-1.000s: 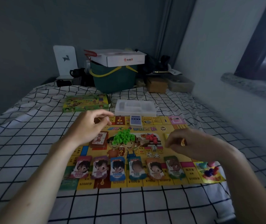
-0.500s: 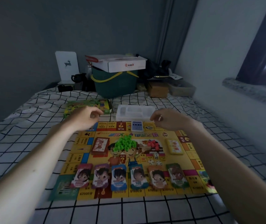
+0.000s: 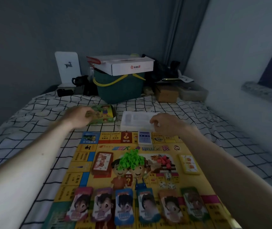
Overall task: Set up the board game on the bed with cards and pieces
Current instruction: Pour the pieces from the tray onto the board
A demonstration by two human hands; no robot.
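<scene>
The yellow game board (image 3: 148, 148) lies on the checked bed sheet. On it are a pile of green houses (image 3: 131, 160), red pieces (image 3: 164, 161), white dice (image 3: 166, 180), a red card deck (image 3: 102, 162), a yellow deck (image 3: 189, 164), a blue-white deck (image 3: 144, 138) and a front row of several character stacks (image 3: 123, 205). My left hand (image 3: 79, 117) reaches the left end of the green game box (image 3: 104, 113); blur hides its grip. My right hand (image 3: 166, 123) hovers at the near right corner of the white plastic tray (image 3: 133, 120), fingers curled, pinching a small pale piece.
At the head of the bed stand a green basket (image 3: 120, 90) topped by a white carton (image 3: 128, 66), a white deer sign (image 3: 67, 66), a dark kettle (image 3: 80, 80) and a brown box (image 3: 166, 95). A wall and a window ledge (image 3: 264, 91) run along the right.
Both hands have moved away from the board's middle toward the far edge. The left hand reached the green box and the right hand reached the white tray. The view tilted a little.
</scene>
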